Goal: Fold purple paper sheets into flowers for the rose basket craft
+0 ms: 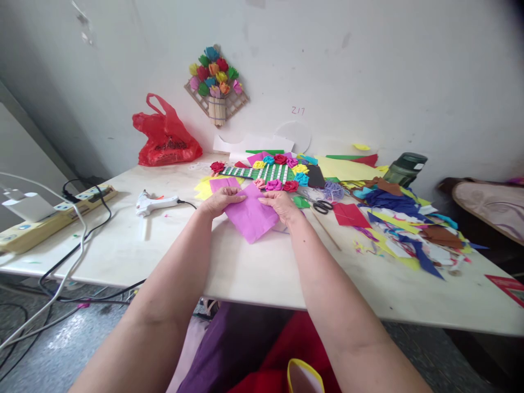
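Observation:
A square of purple paper (252,218) hangs between my two hands, one corner pointing down toward the table. My left hand (221,202) pinches its left side, and my right hand (283,206) pinches the right side. Just beyond lies a green guitar-shaped piece (276,173) with white strips, edged by several colorful paper flowers (273,185). Another purple sheet (223,183) and a yellow paper (203,188) lie behind my left hand. Black-handled scissors (322,207) and a thin wooden stick (327,232) rest to the right of my right hand.
A white glue gun (158,204) and a power strip (57,215) with cables are at left. A red plastic bag (166,136) stands at the back. Colored paper scraps (393,204) and a dark green bottle (404,169) occupy the right side. A flower decoration (216,87) hangs on the wall.

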The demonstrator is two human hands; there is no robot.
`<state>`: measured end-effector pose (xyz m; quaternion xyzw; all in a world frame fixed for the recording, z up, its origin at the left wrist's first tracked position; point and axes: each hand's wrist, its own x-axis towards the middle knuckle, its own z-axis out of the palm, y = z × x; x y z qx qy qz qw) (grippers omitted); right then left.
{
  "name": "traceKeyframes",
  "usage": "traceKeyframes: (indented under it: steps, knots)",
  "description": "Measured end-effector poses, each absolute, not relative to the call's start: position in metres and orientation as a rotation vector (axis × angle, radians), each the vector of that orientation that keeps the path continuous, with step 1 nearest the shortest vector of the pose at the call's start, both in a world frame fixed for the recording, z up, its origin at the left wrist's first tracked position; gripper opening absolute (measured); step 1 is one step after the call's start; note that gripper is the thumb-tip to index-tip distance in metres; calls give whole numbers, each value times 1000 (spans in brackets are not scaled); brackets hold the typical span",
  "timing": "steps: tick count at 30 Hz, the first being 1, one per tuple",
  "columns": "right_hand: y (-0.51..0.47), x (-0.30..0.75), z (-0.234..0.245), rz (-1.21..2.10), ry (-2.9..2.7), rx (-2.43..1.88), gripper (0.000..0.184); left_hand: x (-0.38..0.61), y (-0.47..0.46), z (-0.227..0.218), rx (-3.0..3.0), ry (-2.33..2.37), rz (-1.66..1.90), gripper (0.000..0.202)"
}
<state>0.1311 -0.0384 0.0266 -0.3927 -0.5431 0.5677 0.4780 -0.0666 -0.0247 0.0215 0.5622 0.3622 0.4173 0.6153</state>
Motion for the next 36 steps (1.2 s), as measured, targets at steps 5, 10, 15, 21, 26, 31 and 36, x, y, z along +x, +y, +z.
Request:
traceKeyframes:
  steps: [5, 10, 15, 21, 26, 31, 36]
  knots:
    - [-37, 131, 26, 1422, -1276, -940, 21, -68, -24, 21, 1252, 802, 985, 32]
    - [-34, 133, 24, 1466, -1267, -855, 24, -68, -23, 20, 1227, 812, 1024, 30]
    - [-33, 132, 24, 1431, -1275, -847, 23, -66, -23, 21, 1204, 800, 1062, 30]
    - [-34, 131, 24, 1399, -1276, -865, 20, -67, -22, 19, 1229, 807, 1097, 26]
    - [-33, 131, 22, 1371, -1297, -885, 21, -66, -21, 18, 1273, 796, 1093, 18]
    - [-27, 133, 18, 1236, -1380, -845, 20, -66, -21, 18, 1317, 804, 1117, 20]
    - [-28, 132, 18, 1199, -1375, -859, 20, -66, -21, 19, 1339, 853, 996, 33]
